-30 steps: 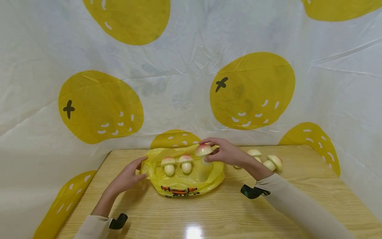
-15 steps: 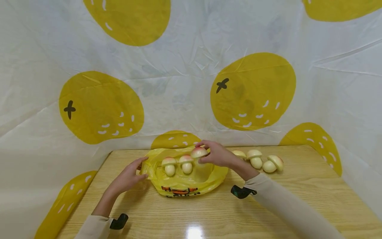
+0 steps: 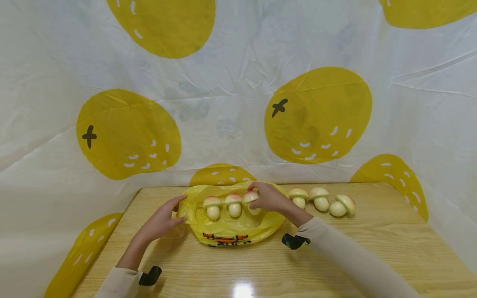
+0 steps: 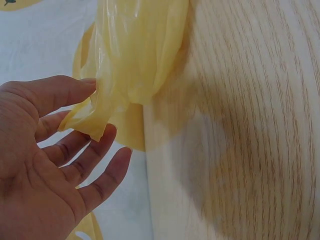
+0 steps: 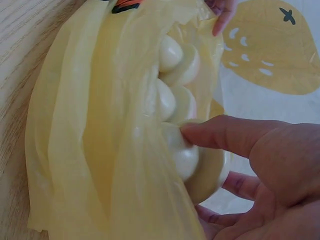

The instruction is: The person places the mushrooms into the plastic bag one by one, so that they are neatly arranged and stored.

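Note:
A yellow plastic bag (image 3: 266, 227) lies on the wooden table with its mouth spread. My left hand (image 3: 160, 221) holds the bag's left edge; in the left wrist view a corner of the bag (image 4: 135, 55) passes between thumb and fingers. My right hand (image 3: 271, 198) grips a toy mushroom (image 5: 212, 172) by cap and stem, at the right end of a row inside the bag's mouth. Beside it in the bag sit two more mushrooms, a middle one (image 3: 234, 205) and a left one (image 3: 213, 207), pale with pinkish cap tops. The held cap is partly hidden by my fingers.
Right of the bag on the table (image 3: 208, 273) are three more mushrooms: one (image 3: 299, 197) near the bag, a second (image 3: 319, 199), and a tilted third (image 3: 343, 205). A white cloth (image 3: 223, 103) with yellow fruit prints hangs behind and at both sides.
My right hand has moved left and down with the mushroom, bringing it beside the two in the bag. The mushrooms on the right are now uncovered. My left hand stays at the bag's edge.

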`<state>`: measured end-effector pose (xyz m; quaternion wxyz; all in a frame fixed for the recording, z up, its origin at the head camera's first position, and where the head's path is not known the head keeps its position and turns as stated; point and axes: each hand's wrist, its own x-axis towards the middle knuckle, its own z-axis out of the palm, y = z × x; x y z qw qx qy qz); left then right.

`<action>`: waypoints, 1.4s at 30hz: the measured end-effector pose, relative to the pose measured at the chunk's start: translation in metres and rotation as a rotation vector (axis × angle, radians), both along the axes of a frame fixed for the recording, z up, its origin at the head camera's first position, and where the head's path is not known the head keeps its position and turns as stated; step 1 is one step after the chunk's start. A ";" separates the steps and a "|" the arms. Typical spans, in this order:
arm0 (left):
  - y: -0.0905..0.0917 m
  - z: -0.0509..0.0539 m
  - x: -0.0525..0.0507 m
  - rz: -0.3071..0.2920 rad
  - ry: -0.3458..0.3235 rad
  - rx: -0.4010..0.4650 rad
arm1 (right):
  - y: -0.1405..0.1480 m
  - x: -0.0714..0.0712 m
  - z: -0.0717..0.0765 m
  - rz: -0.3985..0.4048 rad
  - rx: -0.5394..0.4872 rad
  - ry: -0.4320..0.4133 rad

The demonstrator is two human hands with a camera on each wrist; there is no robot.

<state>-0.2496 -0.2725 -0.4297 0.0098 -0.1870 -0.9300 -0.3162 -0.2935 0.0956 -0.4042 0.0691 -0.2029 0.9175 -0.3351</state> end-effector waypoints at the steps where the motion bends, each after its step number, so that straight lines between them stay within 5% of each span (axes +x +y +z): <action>1: 0.000 0.000 0.000 -0.001 0.001 -0.001 | -0.001 -0.001 -0.001 -0.003 0.010 0.005; 29: 0.001 0.002 0.000 0.013 -0.006 -0.004 | -0.004 -0.012 -0.020 -0.082 0.064 0.008; 42: 0.001 0.001 0.000 0.014 0.002 -0.019 | -0.005 0.001 -0.006 -0.026 0.232 0.061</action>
